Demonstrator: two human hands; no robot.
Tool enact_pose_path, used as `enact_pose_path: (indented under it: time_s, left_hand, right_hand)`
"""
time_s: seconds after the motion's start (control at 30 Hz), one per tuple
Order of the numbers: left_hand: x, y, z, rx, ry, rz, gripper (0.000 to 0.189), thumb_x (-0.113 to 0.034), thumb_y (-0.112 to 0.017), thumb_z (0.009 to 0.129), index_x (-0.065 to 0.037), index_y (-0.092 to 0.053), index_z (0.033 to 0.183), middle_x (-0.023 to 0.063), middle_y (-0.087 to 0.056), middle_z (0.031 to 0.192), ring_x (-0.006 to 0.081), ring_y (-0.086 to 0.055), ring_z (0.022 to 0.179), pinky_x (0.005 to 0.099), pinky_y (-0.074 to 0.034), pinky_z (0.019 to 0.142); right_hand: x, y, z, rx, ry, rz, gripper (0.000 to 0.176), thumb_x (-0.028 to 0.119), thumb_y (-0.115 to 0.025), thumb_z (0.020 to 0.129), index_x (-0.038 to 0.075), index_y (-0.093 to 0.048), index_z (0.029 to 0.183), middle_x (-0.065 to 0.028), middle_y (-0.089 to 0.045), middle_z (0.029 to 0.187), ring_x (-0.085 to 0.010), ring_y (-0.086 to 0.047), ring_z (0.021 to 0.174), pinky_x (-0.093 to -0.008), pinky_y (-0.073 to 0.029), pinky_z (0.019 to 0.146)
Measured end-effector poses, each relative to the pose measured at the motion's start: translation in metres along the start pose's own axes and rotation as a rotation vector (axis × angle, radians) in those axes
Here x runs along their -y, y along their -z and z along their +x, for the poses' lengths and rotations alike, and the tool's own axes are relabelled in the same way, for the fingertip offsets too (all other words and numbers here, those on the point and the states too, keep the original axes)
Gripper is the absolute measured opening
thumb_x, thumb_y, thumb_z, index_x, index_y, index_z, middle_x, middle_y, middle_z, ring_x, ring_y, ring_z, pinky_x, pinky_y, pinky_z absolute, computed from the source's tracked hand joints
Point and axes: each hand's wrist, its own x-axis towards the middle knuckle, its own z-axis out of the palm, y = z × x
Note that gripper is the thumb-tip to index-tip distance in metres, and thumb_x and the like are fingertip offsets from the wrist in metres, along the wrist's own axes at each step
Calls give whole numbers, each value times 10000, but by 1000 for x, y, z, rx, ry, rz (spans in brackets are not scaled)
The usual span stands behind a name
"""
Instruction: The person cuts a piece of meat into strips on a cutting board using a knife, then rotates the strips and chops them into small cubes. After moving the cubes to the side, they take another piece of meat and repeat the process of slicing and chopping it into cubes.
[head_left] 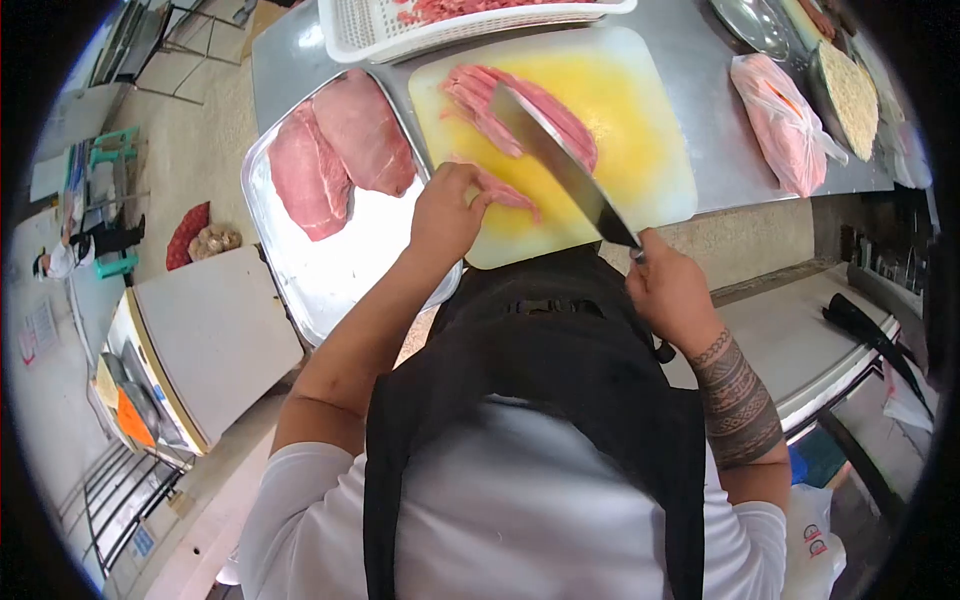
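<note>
My right hand (674,290) is wrapped round the handle of a large knife (565,168), whose blade slants up and left over the cutting board (650,120). Sliced meat (540,108) lies on the board, partly under the blade. Near the board's left edge, my left hand (452,208) pinches a small strip of meat (508,194). To the left, a metal tray (345,275) holds two large pieces of raw meat (365,130), lying side by side.
A white basket (365,42) with cut meat stands behind the board. On the right are a plastic bag of pink meat (780,120), a bowl (845,98) of pale shreds and a metal lid (750,22). A person (85,245) is far left.
</note>
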Motion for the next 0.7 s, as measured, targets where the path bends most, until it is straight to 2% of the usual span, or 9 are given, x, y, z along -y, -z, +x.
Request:
enact_pose_path:
  time_s: [0.13,0.23,0.43,0.53,0.63,0.7]
  left_hand:
    - [-15,3,1,71,82,42,310,-130,-759,876,-3,-651,1138,184,-661,1107,402,-668,1048,502,-555,876]
    - [-10,-3,-1,50,65,49,299,-95,-735,869,-4,-650,1141,188,-659,1105,410,-670,1043,504,-558,883]
    - [-7,-7,-2,59,56,59,243,-96,-701,893,-1,-661,1113,193,-666,1123,413,-667,1048,497,-558,898]
    - [-3,-10,-5,7,-4,72,263,-133,-724,892,-17,-681,1125,184,-690,1065,403,-681,1011,499,-561,874]
    - [-6,-10,-8,-7,18,76,227,-168,-712,917,-40,-699,1104,169,-696,1057,385,-679,1016,488,-557,889]
    - [-3,-12,-9,2,17,74,198,-187,-706,928,-57,-710,1077,155,-697,1057,374,-677,1023,482,-554,895]
  right_hand:
    - [10,1,6,165,100,-50,245,116,-655,904,2,-535,1084,-271,-697,838,-484,-700,817,-583,-556,733]
    - [13,4,10,226,105,-98,247,107,-648,902,1,-535,1094,-266,-699,842,-480,-701,817,-586,-551,738]
    - [39,-18,49,209,150,-87,267,72,-640,892,-8,-513,1113,-278,-686,838,-497,-683,846,-602,-526,747]
    - [57,-39,85,135,235,-20,237,102,-610,925,-30,-545,1111,-281,-703,849,-490,-702,857,-586,-548,787]
    - [63,-35,93,171,218,14,251,95,-614,919,-28,-540,1125,-285,-703,866,-490,-702,872,-586,-546,803]
    - [51,-22,65,199,204,-32,247,86,-614,913,-25,-543,1123,-287,-704,872,-489,-704,874,-585,-547,803]
